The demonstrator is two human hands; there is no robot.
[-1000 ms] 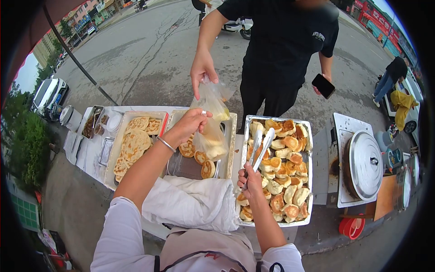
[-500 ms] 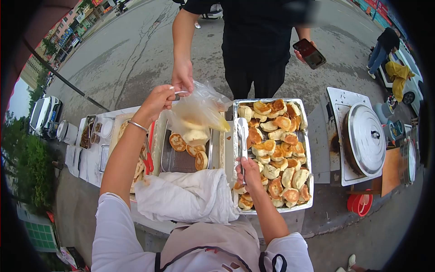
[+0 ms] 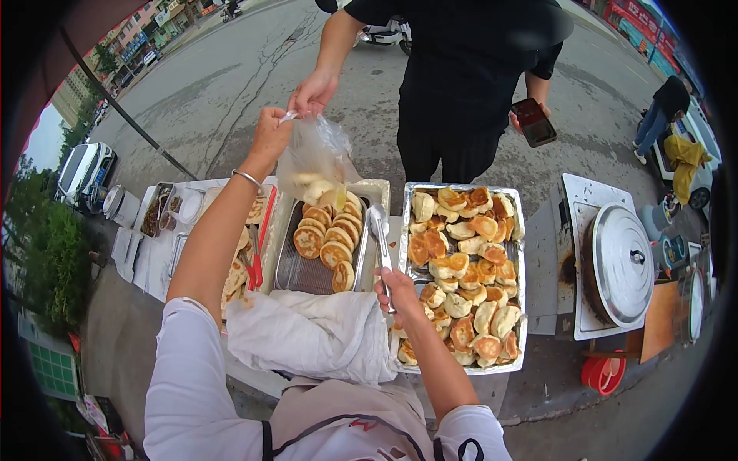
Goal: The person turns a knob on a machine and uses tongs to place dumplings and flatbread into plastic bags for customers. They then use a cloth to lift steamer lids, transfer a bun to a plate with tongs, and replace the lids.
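My left hand [image 3: 269,140] is closed on the handles of a clear plastic bag [image 3: 317,150] with pale food inside. The hand of the person opposite [image 3: 314,94] touches the same handles. In my right hand [image 3: 401,293] I hold metal tongs [image 3: 380,234], pointing away from me between two trays. Below the bag, round browned flatbreads [image 3: 335,237] stand in rows in a metal tray [image 3: 290,265]. To the right, many pan-fried buns [image 3: 470,286] fill a foil-lined tray [image 3: 523,307].
A white cloth [image 3: 315,330] covers the near end of the flatbread tray. Red-handled tongs [image 3: 255,270] lie to its left. Across the stall stands a person in black [image 3: 461,84] with a phone [image 3: 533,123]. At right is a lidded pan [image 3: 621,261].
The bag has shifted left and slightly away from me, uncovering more flatbreads. My right hand and the tongs have moved a little left. The view has also shifted.
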